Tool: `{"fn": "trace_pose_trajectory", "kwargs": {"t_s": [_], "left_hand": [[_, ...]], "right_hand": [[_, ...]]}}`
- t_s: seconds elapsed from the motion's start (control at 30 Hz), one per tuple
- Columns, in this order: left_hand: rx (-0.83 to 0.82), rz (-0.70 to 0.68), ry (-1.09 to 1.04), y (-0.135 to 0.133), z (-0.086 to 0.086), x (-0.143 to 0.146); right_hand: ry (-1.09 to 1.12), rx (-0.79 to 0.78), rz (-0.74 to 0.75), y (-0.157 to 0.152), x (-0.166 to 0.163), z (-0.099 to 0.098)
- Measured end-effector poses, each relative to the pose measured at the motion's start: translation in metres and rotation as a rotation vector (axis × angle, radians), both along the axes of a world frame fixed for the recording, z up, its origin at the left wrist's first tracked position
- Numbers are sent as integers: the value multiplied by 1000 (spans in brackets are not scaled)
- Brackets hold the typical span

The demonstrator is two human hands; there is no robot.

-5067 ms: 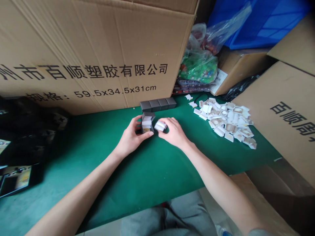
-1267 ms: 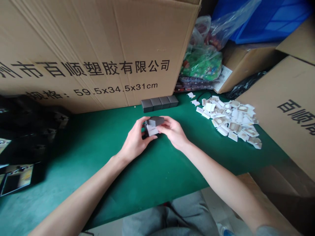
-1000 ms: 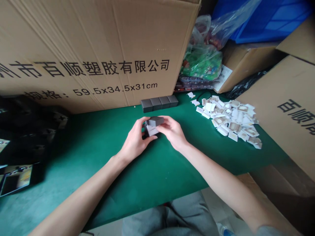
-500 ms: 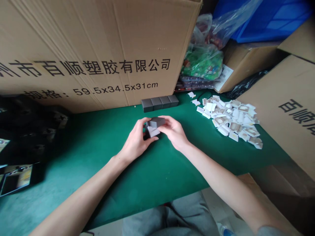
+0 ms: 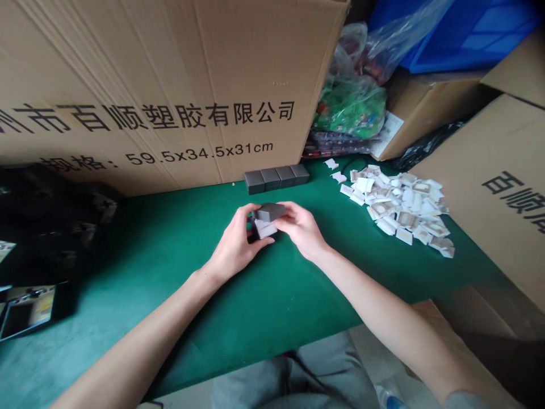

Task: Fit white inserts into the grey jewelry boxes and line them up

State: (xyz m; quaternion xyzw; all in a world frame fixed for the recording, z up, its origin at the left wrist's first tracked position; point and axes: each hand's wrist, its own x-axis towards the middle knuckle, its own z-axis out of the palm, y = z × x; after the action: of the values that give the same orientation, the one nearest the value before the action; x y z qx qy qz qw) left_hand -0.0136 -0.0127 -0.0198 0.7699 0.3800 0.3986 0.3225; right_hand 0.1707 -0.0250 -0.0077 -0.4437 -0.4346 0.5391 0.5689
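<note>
A small dark grey hinged box [image 5: 271, 212] is held partly open above the green table, its lid tilted up. A pale insert [image 5: 266, 229] shows in its lower half. My left hand [image 5: 239, 236] is wrapped round the box's left side, thumb along the near edge of the base. From the right, my right hand [image 5: 301, 227] pinches at the lid's edge, with the thumb near the insert. What its fingertips press on is partly hidden. Behind the hands, a row of several closed dark grey boxes [image 5: 276, 179] stands against the carton.
A large printed carton [image 5: 170, 74] walls off the back. To the right lies a heap of white inserts [image 5: 404, 204] on the green table [image 5: 272, 307]. Several black boxes [image 5: 46, 227] are stacked at left. Another carton [image 5: 502, 187] borders the right side.
Hardly anything differs. My right hand has shifted very slightly at the lid, while the box and my left hand stay in place.
</note>
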Motion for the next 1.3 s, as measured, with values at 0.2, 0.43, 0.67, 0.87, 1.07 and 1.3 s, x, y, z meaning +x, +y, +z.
{"fn": "trace_pose_trajectory", "kwargs": {"t_s": [0.2,0.43,0.67,0.87,1.07,1.3], "left_hand": [[1,-6,0,0,0,1],[7,-3,-3,1,-1,1],[-41,19,-26,1,4,1],[-75,25,-50,1,7,1],[-79,30,-49,1,7,1],[-76,17,-55,1,5,2]], "right_hand": [[-28,25,0,-1,-2,2],[3,5,8,-2,-1,2],[-8,-41,-20,-2,-2,0],[-61,-48,-22,-2,-2,0],[-53,-46,-31,-2,-2,1],[-2,-52,-4,-2,-1,5]]}}
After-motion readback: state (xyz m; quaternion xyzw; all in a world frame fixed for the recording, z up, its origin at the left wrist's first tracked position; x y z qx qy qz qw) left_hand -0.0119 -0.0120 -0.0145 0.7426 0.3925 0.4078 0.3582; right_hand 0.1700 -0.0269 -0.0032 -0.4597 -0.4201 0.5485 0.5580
